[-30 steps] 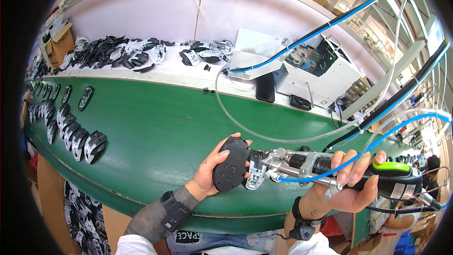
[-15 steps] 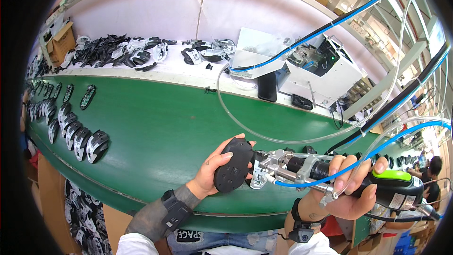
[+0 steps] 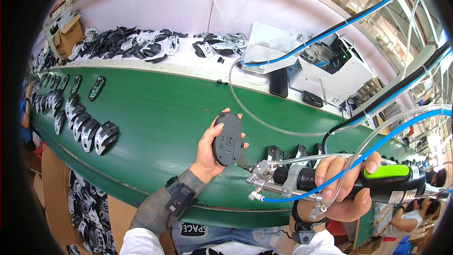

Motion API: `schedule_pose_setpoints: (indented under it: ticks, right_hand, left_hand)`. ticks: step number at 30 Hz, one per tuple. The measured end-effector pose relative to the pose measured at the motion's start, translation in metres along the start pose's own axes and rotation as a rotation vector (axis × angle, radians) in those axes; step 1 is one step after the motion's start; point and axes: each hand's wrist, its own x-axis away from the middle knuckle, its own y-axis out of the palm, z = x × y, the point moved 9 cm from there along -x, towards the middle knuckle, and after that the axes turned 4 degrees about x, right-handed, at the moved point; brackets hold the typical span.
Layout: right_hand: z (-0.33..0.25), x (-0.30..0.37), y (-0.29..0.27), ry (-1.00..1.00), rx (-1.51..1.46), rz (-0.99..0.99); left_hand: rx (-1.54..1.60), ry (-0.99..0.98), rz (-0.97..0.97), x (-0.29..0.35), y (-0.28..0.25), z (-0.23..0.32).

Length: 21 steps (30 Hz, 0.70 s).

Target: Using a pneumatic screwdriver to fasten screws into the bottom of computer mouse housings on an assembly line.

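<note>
My left hand [image 3: 206,155] grips a black computer mouse [image 3: 227,141], its underside toward me, thumb along one edge and fingertips round the other. My right hand [image 3: 344,189] is wrapped around a black electric screwdriver [image 3: 398,191] with a bright green lever [image 3: 387,172]. A metal screw-feeding head [image 3: 259,174] is at its front, joined to a clear hose and a blue hose. The tool lies nearly level, its tip pointing left, close below the mouse's lower right edge and seemingly apart from it.
Mouse shells [image 3: 106,138] and green circuit boards [image 3: 96,88] line the left of a green work surface [image 3: 160,127]. More mice [image 3: 273,153] sit behind the tool. The white shelf [image 3: 188,61] bears heaped shells, a white screw feeder [image 3: 321,80] and a phone [image 3: 278,82]. Hoses cross the right side.
The mouse has moved up and away from the screwdriver head, which was against its right edge. The screwdriver has shifted slightly left, uncovering mice behind it. The view has swung a little.
</note>
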Motion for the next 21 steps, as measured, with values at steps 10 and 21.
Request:
schedule_pose_setpoints:
  ticks: [10,21]
  right_hand:
    - [0.008,0.001,-0.001,0.022,-0.001,0.004]
    - [-0.009,-0.002,-0.007,-0.04,-0.032,0.009]
  left_hand:
    - [0.02,0.004,-0.047,0.006,0.008,-0.004]
    - [-0.05,0.027,0.195,-0.003,-0.029,-0.006]
